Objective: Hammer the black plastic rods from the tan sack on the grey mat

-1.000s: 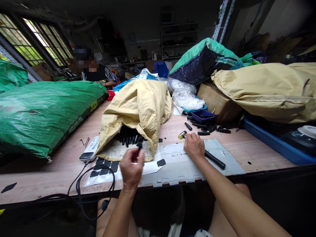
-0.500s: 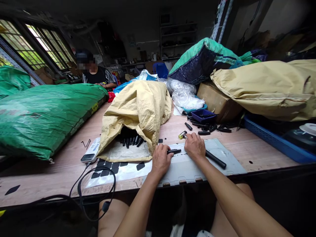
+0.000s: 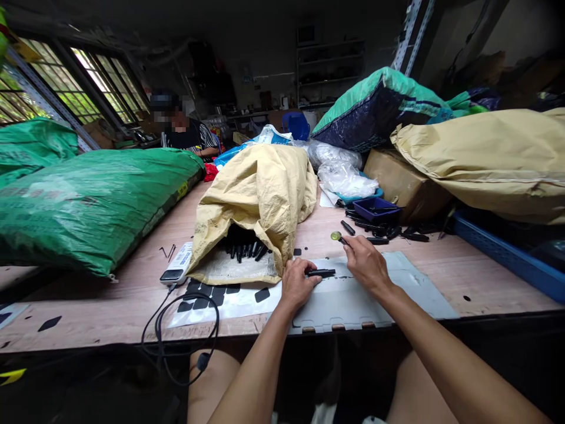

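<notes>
My left hand [image 3: 299, 282] rests at the left part of a grey board [image 3: 410, 288], its fingers closed on a slim black pen-shaped piece [image 3: 324, 272] that points right. My right hand [image 3: 366, 263] grips a small hammer [image 3: 336, 235], whose round yellowish face shows beyond the fingers; its handle is hidden by the hand and forearm. The hammer head is up and to the right of the black piece, apart from it. Left of my left hand, a cream sack [image 3: 260, 182] lies with its mouth towards me and several black pieces [image 3: 247, 250] inside.
Loose black parts [image 3: 375, 227] lie around a small purple tray [image 3: 375, 207]. A blue basket [image 3: 507, 253] stands at right, a green sack [image 3: 97, 200] at left. A white device [image 3: 177, 265] has a looped cable [image 3: 161, 330]. Another person [image 3: 189, 132] sits across the table.
My right hand has turned the hammer, so its round face now shows and its handle no longer does. The left hand keeps the black piece on the board. The whole view has shifted slightly.
</notes>
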The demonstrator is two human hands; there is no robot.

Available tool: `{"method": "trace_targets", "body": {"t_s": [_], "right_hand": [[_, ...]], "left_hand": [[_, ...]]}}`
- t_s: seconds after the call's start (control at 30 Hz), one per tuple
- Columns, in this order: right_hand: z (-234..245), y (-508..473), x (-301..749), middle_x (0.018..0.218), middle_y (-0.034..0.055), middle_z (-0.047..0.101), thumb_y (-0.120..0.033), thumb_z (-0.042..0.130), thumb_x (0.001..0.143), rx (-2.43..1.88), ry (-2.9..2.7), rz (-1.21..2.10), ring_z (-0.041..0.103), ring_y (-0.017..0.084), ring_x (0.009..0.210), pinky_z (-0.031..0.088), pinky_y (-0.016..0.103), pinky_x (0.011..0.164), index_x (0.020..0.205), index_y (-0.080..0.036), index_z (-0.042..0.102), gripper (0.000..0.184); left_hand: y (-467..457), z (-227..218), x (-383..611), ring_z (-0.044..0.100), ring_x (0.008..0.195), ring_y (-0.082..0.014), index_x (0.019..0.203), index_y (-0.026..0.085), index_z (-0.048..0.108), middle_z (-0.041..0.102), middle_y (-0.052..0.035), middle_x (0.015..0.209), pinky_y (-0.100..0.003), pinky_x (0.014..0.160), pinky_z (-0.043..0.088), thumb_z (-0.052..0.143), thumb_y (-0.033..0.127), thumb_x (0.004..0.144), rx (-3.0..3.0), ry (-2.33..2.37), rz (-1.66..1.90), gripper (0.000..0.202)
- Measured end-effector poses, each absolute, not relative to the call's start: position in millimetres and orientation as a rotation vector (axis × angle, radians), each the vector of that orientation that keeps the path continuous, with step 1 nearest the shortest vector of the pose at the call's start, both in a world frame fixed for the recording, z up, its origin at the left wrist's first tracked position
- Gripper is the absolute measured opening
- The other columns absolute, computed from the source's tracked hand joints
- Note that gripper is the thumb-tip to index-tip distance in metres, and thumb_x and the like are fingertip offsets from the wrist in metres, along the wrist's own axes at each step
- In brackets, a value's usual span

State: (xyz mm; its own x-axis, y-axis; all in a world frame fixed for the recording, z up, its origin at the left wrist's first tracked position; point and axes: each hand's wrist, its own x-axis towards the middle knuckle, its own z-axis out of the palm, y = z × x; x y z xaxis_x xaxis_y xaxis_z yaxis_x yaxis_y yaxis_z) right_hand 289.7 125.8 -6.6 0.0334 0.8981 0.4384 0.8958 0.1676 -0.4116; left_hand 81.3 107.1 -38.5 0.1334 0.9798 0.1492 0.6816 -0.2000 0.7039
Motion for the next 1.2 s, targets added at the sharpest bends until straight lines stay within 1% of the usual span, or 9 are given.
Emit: {"method": "trace_targets", "body": {"t_s": [0.13,0.23,0.37,0.43,0.57,0.77,0.93,1.07,1.2], "right_hand": [[1.9,102.0,277.6,0.112,0.0072,0.073,-0.025,0.05,0.098,-1.358,-1.859,0.269,0.067,0.02,0.103,0.052,0.032,0.091,0.125,-0.021,0.069,0.034],[-1.1,84.6,264.2,0.112,0.0065,0.073,-0.023,0.049,0.098,-1.268,-1.888,0.325,0.068,0.02,0.102,0.053,0.031,0.09,0.127,-0.023,0.069,0.035],[-6.1,72.9,255.0,0.095,0.0046,0.07,-0.021,0.045,0.099,-1.355,-2.014,0.307,0.067,0.019,0.088,0.053,0.031,0.08,0.126,-0.026,0.07,0.037],[-4.5,71.9,256.6,0.093,0.0041,0.069,-0.021,0.045,0.099,-1.397,-2.041,0.279,0.066,0.019,0.086,0.053,0.031,0.079,0.125,-0.026,0.07,0.037],[-1.0,71.5,265.7,0.099,0.005,0.07,-0.024,0.045,0.1,-1.413,-1.966,0.272,0.067,0.019,0.092,0.051,0.03,0.084,0.128,-0.025,0.068,0.037],[-4.9,76.5,279.2,0.107,0.0056,0.073,-0.024,0.047,0.097,-1.507,-1.945,0.346,0.067,0.02,0.097,0.051,0.031,0.088,0.122,-0.025,0.071,0.035],[1.1,106.0,291.7,0.113,0.0062,0.072,-0.025,0.05,0.095,-1.626,-1.857,0.199,0.066,0.021,0.101,0.048,0.031,0.086,0.125,-0.025,0.07,0.036],[-9.6,129.6,293.3,0.112,0.0063,0.07,-0.022,0.053,0.094,-1.853,-1.885,0.037,0.062,0.021,0.102,0.044,0.03,0.081,0.124,-0.025,0.07,0.035],[-29.1,138.5,287.9,0.109,0.0076,0.068,-0.021,0.051,0.097,-1.958,-1.977,-0.142,0.057,0.022,0.103,0.04,0.031,0.078,0.126,-0.024,0.069,0.034]], "left_hand": [[107.0,-35.8,82.6,0.054,0.101,-0.0221,0.095,0.025,0.074,0.069,-0.0005,0.099,-0.034,0.088,0.041,0.081,0.025,0.078,1.896,1.609,0.83,0.018],[106.2,-31.6,83.2,0.054,0.102,-0.0229,0.095,0.024,0.074,0.069,-0.001,0.1,-0.034,0.089,0.041,0.081,0.026,0.078,1.881,1.627,0.798,0.018],[105.4,-30.1,83.4,0.054,0.102,-0.0236,0.095,0.024,0.074,0.069,-0.0015,0.1,-0.036,0.09,0.041,0.079,0.026,0.079,1.9,1.651,0.774,0.016],[105.2,-31.4,83.3,0.054,0.102,-0.0233,0.096,0.025,0.075,0.069,-0.001,0.1,-0.035,0.091,0.041,0.079,0.025,0.08,1.898,1.642,0.79,0.017],[105.1,-34.0,83.1,0.055,0.104,-0.0229,0.095,0.026,0.075,0.07,-0.0004,0.101,-0.036,0.093,0.04,0.079,0.025,0.08,1.896,1.62,0.814,0.016],[104.8,-33.0,82.3,0.055,0.102,-0.0227,0.095,0.025,0.074,0.069,-0.0009,0.099,-0.035,0.091,0.041,0.079,0.024,0.079,1.906,1.615,0.83,0.017],[102.8,-31.9,81.9,0.054,0.101,-0.0225,0.096,0.024,0.072,0.069,-0.001,0.101,-0.035,0.091,0.041,0.08,0.024,0.078,1.935,1.611,0.83,0.02],[101.2,-31.6,82.3,0.054,0.101,-0.0228,0.107,0.025,0.071,0.067,-0.001,0.1,-0.035,0.09,0.042,0.082,0.03,0.077,1.979,1.589,0.853,0.032],[102.0,-30.5,82.5,0.053,0.103,-0.024,0.104,0.029,0.075,0.064,-0.0027,0.1,-0.036,0.094,0.041,0.076,0.034,0.084,2.024,1.592,0.767,0.021]]}}
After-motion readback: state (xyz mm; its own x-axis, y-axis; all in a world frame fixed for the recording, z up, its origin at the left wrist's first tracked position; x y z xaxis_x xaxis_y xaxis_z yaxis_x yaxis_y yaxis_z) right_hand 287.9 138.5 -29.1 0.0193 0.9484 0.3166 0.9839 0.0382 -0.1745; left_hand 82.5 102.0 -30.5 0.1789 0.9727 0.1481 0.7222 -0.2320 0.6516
